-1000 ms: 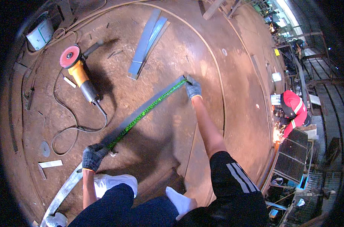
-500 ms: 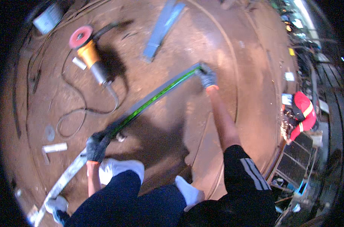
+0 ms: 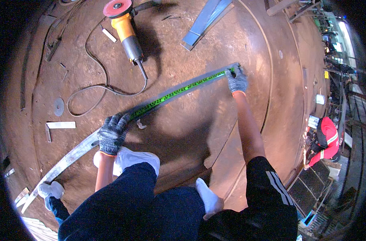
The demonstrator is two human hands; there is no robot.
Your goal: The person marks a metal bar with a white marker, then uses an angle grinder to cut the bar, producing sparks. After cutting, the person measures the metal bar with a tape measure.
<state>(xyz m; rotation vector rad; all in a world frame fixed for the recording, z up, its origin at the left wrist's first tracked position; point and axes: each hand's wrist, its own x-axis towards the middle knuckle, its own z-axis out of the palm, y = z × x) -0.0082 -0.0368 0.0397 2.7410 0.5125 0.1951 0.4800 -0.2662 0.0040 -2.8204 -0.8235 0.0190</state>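
A green tape measure blade stretches along a long grey metal flat bar on the rusty floor plate. My left hand, in a grey knit glove, is closed over the bar and the near end of the blade; whatever lies under the palm is hidden. At the bar's far right end, my right hand, gloved alike, pinches the blade's tip against the metal. A small pale scrap lies beside the bar, close to my left hand.
Beyond the bar lies a yellow angle grinder with its cord looped. Blue-grey metal strips, a try square and a grey disc lie around. A co-worker in red is at the right. Someone's white-covered limb touches the bar's near end.
The view has shifted, so the floor items sit higher and some farther right. Both hands keep their hold on the tape and bar. The picture is sharper now.
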